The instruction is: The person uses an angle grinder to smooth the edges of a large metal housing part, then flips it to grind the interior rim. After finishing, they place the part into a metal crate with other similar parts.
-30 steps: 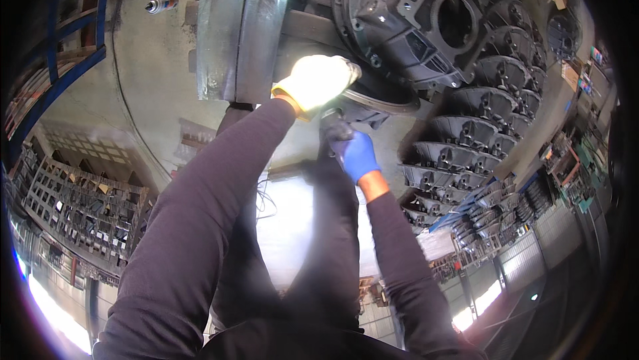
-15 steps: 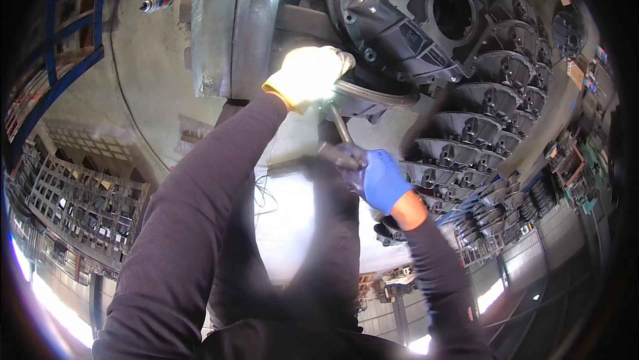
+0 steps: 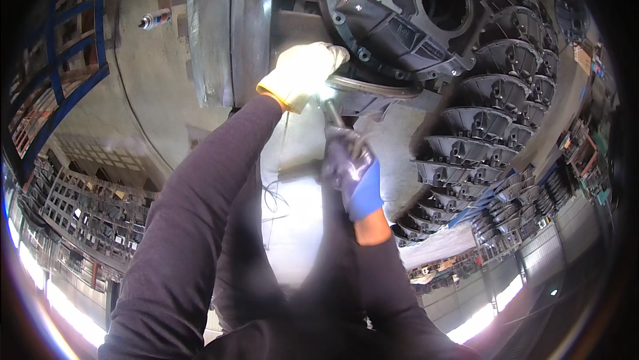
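spray can (image 3: 154, 20): upper left of frame, lying on grey floor, slim cylinder, silver body, dark and red bands | cardboard boxes (image 3: 583, 58): upper right rim, brown, small, blurred | labels, signs, screens: too small to tell at the right rim

A spray can (image 3: 155, 19) lies alone on the grey floor (image 3: 150, 87), a blue railing (image 3: 63, 74) curves at the left, and rows of dark cast housings (image 3: 476, 147) sit stacked at the right
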The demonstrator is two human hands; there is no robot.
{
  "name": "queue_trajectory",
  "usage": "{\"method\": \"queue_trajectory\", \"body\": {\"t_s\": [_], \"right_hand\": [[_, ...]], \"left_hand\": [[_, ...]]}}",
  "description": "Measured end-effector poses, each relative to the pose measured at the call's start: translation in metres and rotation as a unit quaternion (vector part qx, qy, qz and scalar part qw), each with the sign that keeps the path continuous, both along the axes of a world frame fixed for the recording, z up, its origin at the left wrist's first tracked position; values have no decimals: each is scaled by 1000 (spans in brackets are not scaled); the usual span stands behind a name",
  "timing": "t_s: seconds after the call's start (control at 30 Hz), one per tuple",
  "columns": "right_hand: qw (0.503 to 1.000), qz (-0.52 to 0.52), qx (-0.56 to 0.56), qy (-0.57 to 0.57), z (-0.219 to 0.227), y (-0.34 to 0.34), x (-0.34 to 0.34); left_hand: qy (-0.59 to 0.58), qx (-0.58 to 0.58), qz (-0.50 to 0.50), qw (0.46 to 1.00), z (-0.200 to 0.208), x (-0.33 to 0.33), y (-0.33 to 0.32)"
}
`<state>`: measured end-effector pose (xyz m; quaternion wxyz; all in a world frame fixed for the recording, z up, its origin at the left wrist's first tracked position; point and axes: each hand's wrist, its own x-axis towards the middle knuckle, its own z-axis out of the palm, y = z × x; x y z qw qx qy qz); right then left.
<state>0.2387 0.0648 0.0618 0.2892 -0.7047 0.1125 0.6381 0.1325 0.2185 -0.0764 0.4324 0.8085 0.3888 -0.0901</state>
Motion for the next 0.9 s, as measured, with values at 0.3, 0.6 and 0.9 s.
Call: {"method": "queue_trajectory", "body": {"t_s": [0.3, 0.6, 0.9], "right_hand": [[693, 664, 212, -185, 44, 21, 58], [967, 249, 16, -54, 83, -13, 34], [956, 277, 68, 64, 8, -95, 19]], "left_hand": [[-14, 17, 2, 1000, -10, -2, -1], [-36, 60, -22, 997, -22, -9, -16], [-130, -253, 79, 955, -15, -19, 28]]}}
